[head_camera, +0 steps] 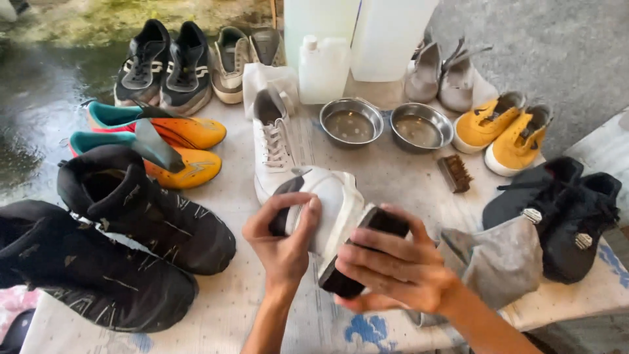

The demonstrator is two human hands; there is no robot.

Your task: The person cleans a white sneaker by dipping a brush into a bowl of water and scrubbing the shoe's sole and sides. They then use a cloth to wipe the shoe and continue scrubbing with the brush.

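Two grips clenched: left hand (283,244) around heel of white sneaker (325,208), right hand (391,267) around dark brush (360,252) pressed to sole edge. Likely light, soft-sided, stiff along sole; best held at heel. Beyond: matching sneaker (274,147), steel bowls (351,122), tabletop (393,177).

White sneaker (331,203) in left hand (283,244), dark brush (360,252) in right hand (392,270), above shoe-crowded table (400,174)
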